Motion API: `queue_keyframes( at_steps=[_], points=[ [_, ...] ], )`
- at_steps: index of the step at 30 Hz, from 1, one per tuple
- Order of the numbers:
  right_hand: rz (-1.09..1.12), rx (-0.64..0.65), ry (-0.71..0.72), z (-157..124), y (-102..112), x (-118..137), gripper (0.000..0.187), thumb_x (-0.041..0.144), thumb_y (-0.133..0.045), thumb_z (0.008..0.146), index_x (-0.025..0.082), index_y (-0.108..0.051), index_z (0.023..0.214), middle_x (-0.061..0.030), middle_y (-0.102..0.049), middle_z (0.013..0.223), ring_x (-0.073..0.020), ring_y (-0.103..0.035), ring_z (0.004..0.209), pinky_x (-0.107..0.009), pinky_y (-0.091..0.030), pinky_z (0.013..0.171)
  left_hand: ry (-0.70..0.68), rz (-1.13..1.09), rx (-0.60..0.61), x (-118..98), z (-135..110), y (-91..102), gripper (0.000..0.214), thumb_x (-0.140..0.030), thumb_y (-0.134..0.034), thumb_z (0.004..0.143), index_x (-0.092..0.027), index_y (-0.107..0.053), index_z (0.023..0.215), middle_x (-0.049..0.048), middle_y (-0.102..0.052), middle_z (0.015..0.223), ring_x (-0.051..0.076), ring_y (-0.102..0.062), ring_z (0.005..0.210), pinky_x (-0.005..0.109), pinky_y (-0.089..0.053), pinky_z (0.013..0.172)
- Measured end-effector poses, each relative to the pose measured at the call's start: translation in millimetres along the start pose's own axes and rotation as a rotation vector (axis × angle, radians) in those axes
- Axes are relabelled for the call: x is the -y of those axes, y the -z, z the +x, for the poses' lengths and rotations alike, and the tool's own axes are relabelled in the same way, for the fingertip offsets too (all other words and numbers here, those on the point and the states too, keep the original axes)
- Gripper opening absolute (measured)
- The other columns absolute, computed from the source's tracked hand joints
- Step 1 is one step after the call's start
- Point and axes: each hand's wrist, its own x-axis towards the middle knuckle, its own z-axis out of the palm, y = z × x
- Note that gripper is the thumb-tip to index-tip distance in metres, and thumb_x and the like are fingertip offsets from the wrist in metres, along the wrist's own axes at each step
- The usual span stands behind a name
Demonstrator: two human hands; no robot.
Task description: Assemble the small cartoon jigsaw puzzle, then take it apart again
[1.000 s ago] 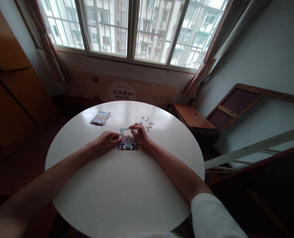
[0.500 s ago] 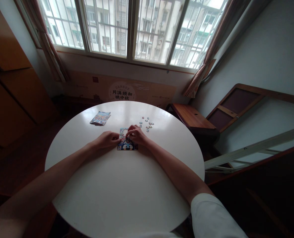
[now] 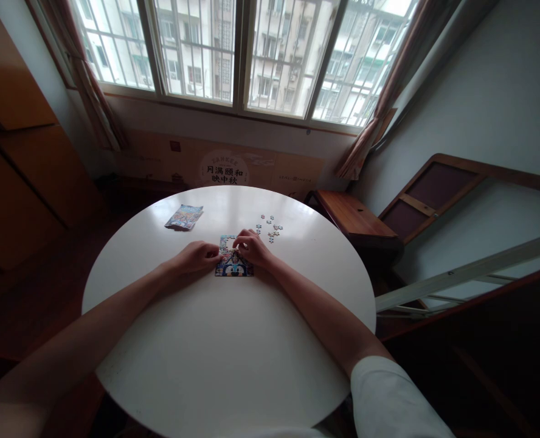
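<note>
A partly assembled jigsaw puzzle [image 3: 233, 269] lies flat near the middle of the round white table, with a dark blue cartoon figure along its near side. A pale gap shows in its upper part. At its left edge my left hand [image 3: 197, 256] is curled closed, thumb and forefinger gripping the border. My right hand [image 3: 252, 248] covers the upper right of the puzzle, thumb and fingers pinched together over the gap; whatever sits between the fingertips is too small to make out. Several loose jigsaw pieces [image 3: 275, 231] are scattered just beyond the right hand.
A colourful printed packet [image 3: 185, 217] rests on the table's far left. The white table [image 3: 224, 353] has a rounded edge all around. Past its right side stand a wooden stool or bench [image 3: 356, 214] and a wooden-framed panel [image 3: 434, 188]. Barred windows are behind.
My right hand's fingertips have shifted slightly up and right over the puzzle, uncovering a little more of its middle. The left hand stays at the left edge.
</note>
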Motion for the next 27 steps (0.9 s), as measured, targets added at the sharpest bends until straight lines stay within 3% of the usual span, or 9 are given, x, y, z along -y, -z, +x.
queue_keyframes(
  at_steps=[10,14,19,23,27],
  points=[
    [-0.042,0.052,0.045,0.1,3.7,4.8,0.020,0.005,-0.056,0.079,0.020,-0.070,0.079,-0.0053,-0.059,0.089,-0.0182,-0.050,0.087,-0.033,-0.040,0.083,0.007,-0.006,-0.007,-1.4,-0.4,0.2,0.042,-0.046,-0.047,0.084,-0.014,-0.049,0.057,-0.0049,-0.039,0.049,0.007,-0.028,0.050,0.023,-0.019,0.051],
    [-0.048,0.057,0.068,-0.4,3.4,5.1,0.027,0.003,-0.052,0.080,0.021,-0.070,0.091,-0.0054,-0.060,0.091,-0.0181,-0.049,0.088,-0.032,-0.040,0.082,0.011,-0.005,-0.004,-1.5,-0.6,0.1,0.043,-0.047,-0.046,0.084,-0.014,-0.049,0.057,-0.0050,-0.037,0.049,0.006,-0.029,0.050,0.023,-0.018,0.050],
    [-0.080,0.108,0.106,-0.5,3.6,7.3,0.027,0.003,-0.052,0.080,0.022,-0.070,0.088,-0.0058,-0.060,0.094,-0.0191,-0.048,0.092,-0.034,-0.039,0.085,-0.003,0.004,-0.005,-0.8,-0.3,0.3,0.043,-0.047,-0.046,0.084,-0.014,-0.049,0.057,-0.0052,-0.036,0.050,0.006,-0.030,0.050,0.022,-0.019,0.049],
    [-0.069,0.013,0.031,-0.1,4.5,8.0,0.032,0.003,-0.050,0.080,0.022,-0.068,0.099,-0.0051,-0.061,0.091,-0.0190,-0.049,0.089,-0.035,-0.039,0.085,-0.012,0.031,0.003,-0.9,0.2,0.8,0.043,-0.047,-0.046,0.085,-0.014,-0.047,0.058,-0.0053,-0.035,0.050,0.006,-0.030,0.050,0.022,-0.019,0.049],
    [-0.070,-0.095,-0.062,0.2,3.6,2.6,0.028,0.004,-0.049,0.079,0.020,-0.069,0.092,-0.0047,-0.062,0.089,-0.0179,-0.052,0.084,-0.033,-0.039,0.084,-0.008,0.029,0.008,-2.1,0.1,1.6,0.041,-0.045,-0.046,0.085,-0.014,-0.047,0.058,-0.0055,-0.035,0.050,0.006,-0.029,0.050,0.022,-0.019,0.049]
  ],
)
